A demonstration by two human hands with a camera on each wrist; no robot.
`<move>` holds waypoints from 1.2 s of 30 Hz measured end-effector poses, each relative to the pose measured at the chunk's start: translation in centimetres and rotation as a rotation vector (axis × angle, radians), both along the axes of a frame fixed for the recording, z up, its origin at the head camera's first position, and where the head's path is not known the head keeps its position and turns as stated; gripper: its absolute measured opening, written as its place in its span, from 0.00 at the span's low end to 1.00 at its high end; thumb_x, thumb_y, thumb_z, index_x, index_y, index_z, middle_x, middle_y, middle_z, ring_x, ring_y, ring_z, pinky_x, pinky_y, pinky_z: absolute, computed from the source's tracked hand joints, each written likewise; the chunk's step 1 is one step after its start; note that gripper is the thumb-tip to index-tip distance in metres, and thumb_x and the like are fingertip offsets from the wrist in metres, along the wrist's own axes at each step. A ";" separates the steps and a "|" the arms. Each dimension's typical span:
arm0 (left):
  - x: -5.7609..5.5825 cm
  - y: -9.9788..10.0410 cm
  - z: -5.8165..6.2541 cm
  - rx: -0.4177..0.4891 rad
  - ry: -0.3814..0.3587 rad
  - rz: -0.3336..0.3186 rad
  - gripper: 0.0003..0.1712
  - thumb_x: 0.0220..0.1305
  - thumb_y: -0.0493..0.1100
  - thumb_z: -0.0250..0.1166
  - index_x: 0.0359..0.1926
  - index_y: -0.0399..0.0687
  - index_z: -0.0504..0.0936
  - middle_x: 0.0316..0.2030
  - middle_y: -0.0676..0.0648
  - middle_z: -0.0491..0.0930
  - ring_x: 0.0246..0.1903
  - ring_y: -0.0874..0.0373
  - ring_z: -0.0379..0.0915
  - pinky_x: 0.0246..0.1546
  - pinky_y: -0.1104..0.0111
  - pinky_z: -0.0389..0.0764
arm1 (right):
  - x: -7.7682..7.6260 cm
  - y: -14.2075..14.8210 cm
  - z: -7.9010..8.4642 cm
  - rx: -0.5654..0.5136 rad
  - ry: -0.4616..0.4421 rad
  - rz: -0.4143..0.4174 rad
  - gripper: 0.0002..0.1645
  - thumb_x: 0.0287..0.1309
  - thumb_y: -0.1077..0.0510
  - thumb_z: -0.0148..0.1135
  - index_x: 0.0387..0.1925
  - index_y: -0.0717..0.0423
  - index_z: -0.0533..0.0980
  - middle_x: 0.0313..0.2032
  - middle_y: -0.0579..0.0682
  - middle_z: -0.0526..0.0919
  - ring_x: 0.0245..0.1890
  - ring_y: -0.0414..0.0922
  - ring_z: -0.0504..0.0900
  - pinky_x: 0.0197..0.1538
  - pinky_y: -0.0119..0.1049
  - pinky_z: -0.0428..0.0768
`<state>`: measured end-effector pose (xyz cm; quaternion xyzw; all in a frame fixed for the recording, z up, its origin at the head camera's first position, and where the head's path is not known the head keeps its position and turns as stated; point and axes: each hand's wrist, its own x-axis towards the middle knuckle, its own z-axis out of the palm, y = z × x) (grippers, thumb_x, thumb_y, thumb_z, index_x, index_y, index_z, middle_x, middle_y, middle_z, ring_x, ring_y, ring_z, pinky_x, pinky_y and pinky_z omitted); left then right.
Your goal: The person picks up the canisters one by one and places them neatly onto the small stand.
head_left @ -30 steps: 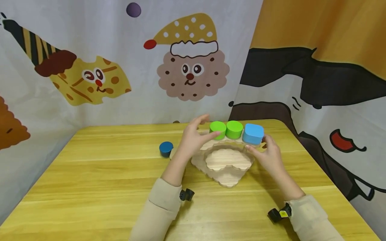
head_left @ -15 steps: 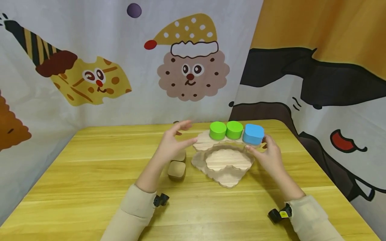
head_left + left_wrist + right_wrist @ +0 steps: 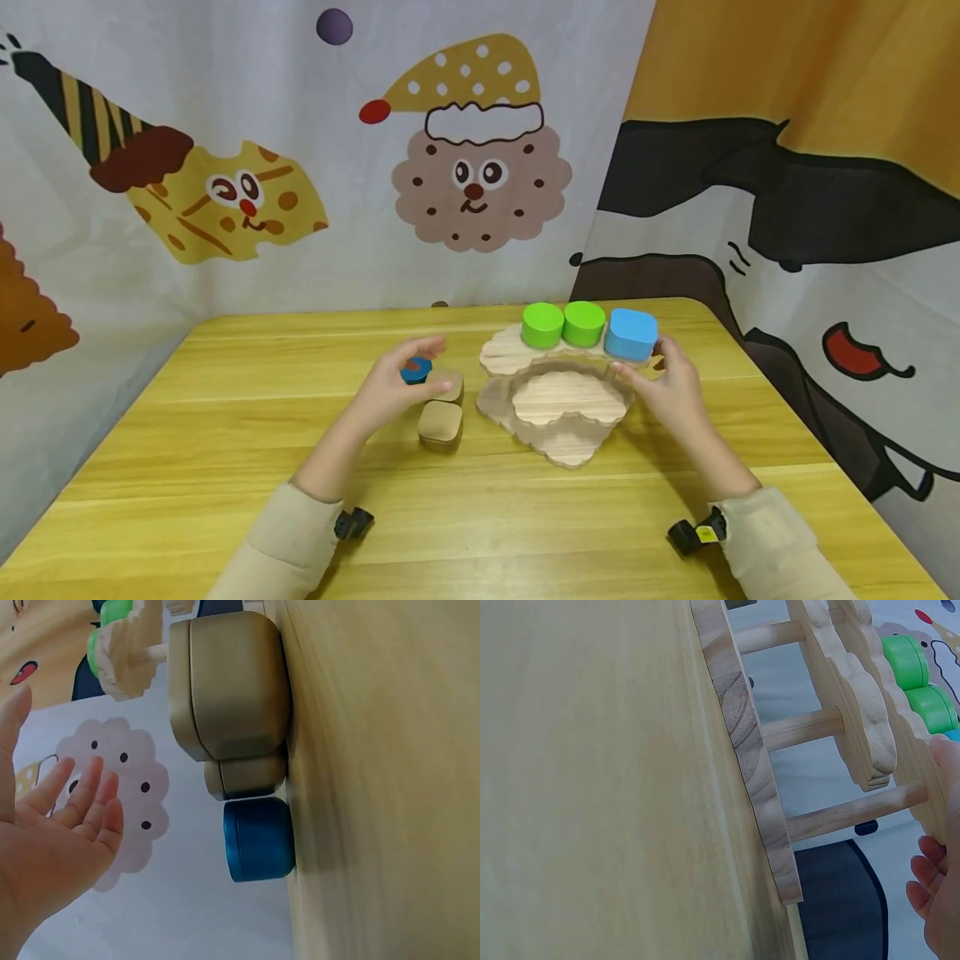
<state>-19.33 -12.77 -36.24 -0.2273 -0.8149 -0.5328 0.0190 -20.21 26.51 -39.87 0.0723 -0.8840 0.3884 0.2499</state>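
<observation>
My left hand (image 3: 397, 383) hovers over a dark blue tin (image 3: 415, 372) and two gold tins (image 3: 440, 422), with its thumb and fingers spread apart. In the left wrist view its palm shows bare, and the blue tin (image 3: 260, 840) and the larger-looking gold tin (image 3: 236, 686) stand on the table. My right hand (image 3: 670, 385) grips the right end of the top shelf of a tiered wooden stand (image 3: 573, 398), thumb in front. On that shelf sit two green tins (image 3: 542, 325) and a light blue tin (image 3: 631, 334). Round dowels (image 3: 855, 812) join the stand's scalloped tiers to its base.
The wooden table (image 3: 225, 467) runs back to a cartoon-printed curtain (image 3: 480, 275). The stand is right of the gold tins, near the back. A black wrist camera (image 3: 354, 523) is strapped at the left sleeve, another camera (image 3: 693, 533) at the right.
My left hand has moved away from the green tins, left and down to above the blue and gold tins. The right hand keeps its place at the shelf's end.
</observation>
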 end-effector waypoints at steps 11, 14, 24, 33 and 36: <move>1.8 -1.9 -1.9 -0.058 0.002 0.017 0.35 0.52 0.38 0.74 0.62 0.40 0.73 0.54 0.40 0.76 0.52 0.47 0.69 0.52 0.48 0.67 | 0.0 -0.1 0.1 0.005 -0.007 -0.002 0.36 0.50 0.53 0.73 0.52 0.71 0.68 0.40 0.62 0.74 0.41 0.55 0.70 0.42 0.46 0.67; 2.4 -2.1 -2.7 -0.064 -0.015 0.040 0.36 0.52 0.38 0.74 0.62 0.38 0.72 0.53 0.40 0.76 0.52 0.46 0.69 0.51 0.50 0.67 | 0.0 -0.1 0.2 0.004 -0.007 0.000 0.36 0.50 0.53 0.73 0.52 0.71 0.68 0.40 0.62 0.74 0.42 0.55 0.70 0.42 0.46 0.67; 3.8 -2.0 -5.1 0.004 -0.088 0.114 0.36 0.50 0.41 0.76 0.60 0.40 0.73 0.52 0.42 0.77 0.52 0.48 0.68 0.50 0.50 0.68 | 0.1 -0.1 0.2 -0.006 -0.013 0.001 0.36 0.51 0.52 0.73 0.52 0.71 0.68 0.40 0.62 0.73 0.41 0.54 0.70 0.40 0.44 0.67; 4.2 -0.7 -6.2 0.050 -0.157 0.217 0.36 0.48 0.39 0.76 0.59 0.40 0.74 0.52 0.46 0.77 0.50 0.50 0.69 0.49 0.55 0.68 | 0.0 0.0 0.1 0.001 -0.010 -0.005 0.36 0.50 0.52 0.73 0.52 0.71 0.69 0.39 0.61 0.73 0.40 0.54 0.70 0.39 0.44 0.67; 4.3 -0.4 -6.2 0.064 -0.175 0.239 0.35 0.47 0.39 0.77 0.58 0.41 0.75 0.51 0.46 0.76 0.50 0.50 0.69 0.49 0.55 0.68 | 0.0 0.0 0.0 -0.001 -0.008 -0.009 0.35 0.50 0.52 0.74 0.52 0.70 0.69 0.39 0.61 0.73 0.40 0.54 0.70 0.39 0.43 0.67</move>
